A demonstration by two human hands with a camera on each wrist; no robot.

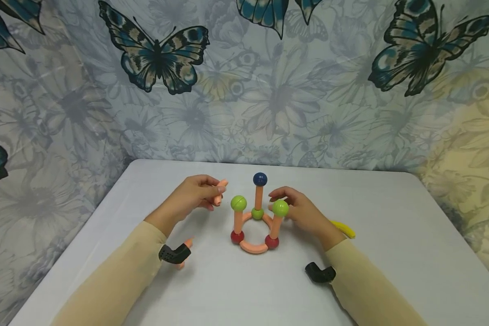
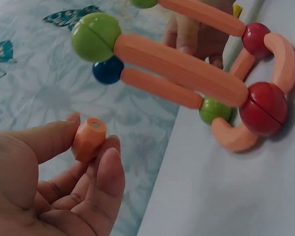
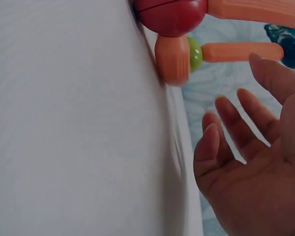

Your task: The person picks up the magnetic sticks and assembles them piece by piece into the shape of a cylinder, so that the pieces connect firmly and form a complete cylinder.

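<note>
My left hand (image 1: pixel 196 192) pinches a short orange magnetic stick (image 1: pixel 219 194) between thumb and fingers, left of the built frame. In the left wrist view the stick (image 2: pixel 89 140) points one end at the camera. The frame stands mid-table: curved orange sticks (image 1: pixel 254 248) form a ring through two red balls (image 1: pixel 271 242) and a green ball (image 1: pixel 257 213). Three upright sticks rise from these balls, two topped by green balls (image 1: pixel 238 203), the back one by a blue ball (image 1: pixel 260 179). Beside its right side, my right hand (image 1: pixel 303 212) holds nothing, fingers loosely spread in the right wrist view.
A yellow curved stick (image 1: pixel 343 229) lies by the right forearm. Orange pieces (image 1: pixel 188 243) lie partly hidden behind the black left wrist camera (image 1: pixel 174 254). The white table (image 1: pixel 391 213) ends at a butterfly-patterned backdrop (image 1: pixel 277 113).
</note>
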